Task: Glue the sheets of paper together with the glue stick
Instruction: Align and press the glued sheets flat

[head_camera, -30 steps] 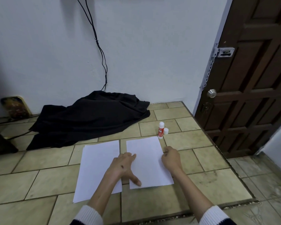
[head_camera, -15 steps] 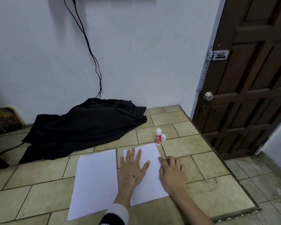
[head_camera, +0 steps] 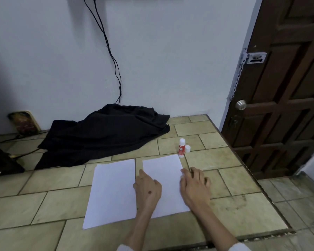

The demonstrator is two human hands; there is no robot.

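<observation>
Two bare forearms in view, left hand and right hand uncovered. White ribbed cuffs show at both wrists near the bottom edge. No rings or watch visible.

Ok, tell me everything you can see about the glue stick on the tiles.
The glue stick is a small tube with a red printed label, too small to read, and white ends. It stands upright on the beige tiled floor, just beyond the far right corner of the right sheet of paper. Its white cap is off and sits beside it on the right. Neither hand touches it.
</observation>
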